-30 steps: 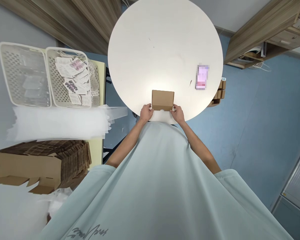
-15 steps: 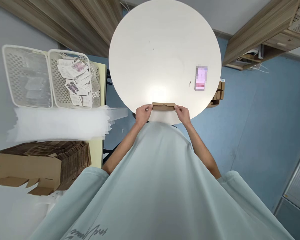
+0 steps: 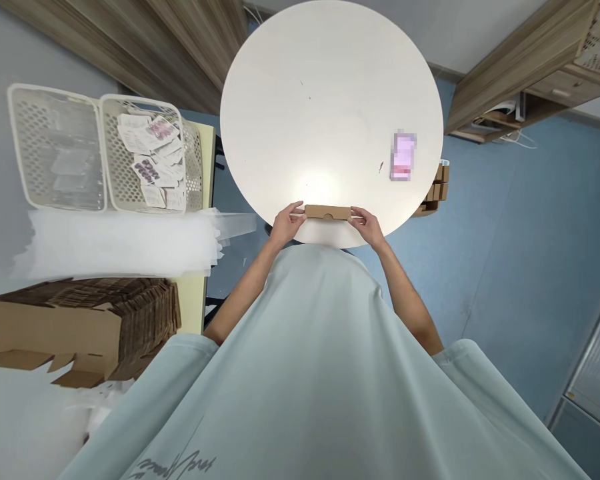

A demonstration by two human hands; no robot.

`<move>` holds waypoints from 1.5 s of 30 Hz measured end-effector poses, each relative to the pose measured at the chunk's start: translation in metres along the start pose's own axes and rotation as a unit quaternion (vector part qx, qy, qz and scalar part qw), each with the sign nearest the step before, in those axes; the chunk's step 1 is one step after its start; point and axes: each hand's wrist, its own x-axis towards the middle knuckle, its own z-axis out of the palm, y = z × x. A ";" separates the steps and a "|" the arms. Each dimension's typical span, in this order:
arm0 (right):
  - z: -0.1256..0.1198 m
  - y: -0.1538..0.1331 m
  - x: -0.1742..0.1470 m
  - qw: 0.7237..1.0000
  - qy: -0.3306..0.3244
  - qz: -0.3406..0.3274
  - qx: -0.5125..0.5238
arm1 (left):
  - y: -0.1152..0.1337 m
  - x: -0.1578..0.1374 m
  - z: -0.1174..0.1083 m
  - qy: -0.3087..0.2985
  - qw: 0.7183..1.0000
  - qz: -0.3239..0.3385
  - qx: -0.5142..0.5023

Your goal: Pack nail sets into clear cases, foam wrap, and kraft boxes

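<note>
A small brown cardboard box (image 3: 325, 211), long and narrow, lies at the near edge of the round white table (image 3: 330, 80). Its lid looks closed, with a half-round notch in the middle of the near side. My left hand (image 3: 287, 225) grips the box's left end between thumb and fingers. At the other end my right hand (image 3: 367, 227) holds it the same way, thumb low and fingers higher up. The inside of the box is hidden.
Left of me, a side table (image 3: 193, 303) bears a white basket of printed packets (image 3: 147, 160), another basket of clear plastic pieces (image 3: 73, 153), translucent white sleeves (image 3: 120, 243) and a stack of flat cardboard boxes (image 3: 80, 327). A blurred pinkish phone-like object (image 3: 403, 157) lies right on the white table.
The box's lid has come down: its gap along the near side is now covered. My fingers have spread and shifted around both ends of the box.
</note>
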 end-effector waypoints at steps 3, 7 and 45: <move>-0.001 0.005 0.002 1.000 -0.008 -0.006 -0.008 | -0.004 0.003 0.002 -0.009 1.000 0.003 0.011; -0.001 0.011 0.007 1.000 -0.003 -0.008 -0.028 | -0.005 0.008 0.002 -0.022 0.999 0.004 0.023; 0.027 0.060 -0.010 0.990 0.089 0.113 -0.006 | -0.048 -0.012 0.053 0.065 0.986 -0.147 -0.039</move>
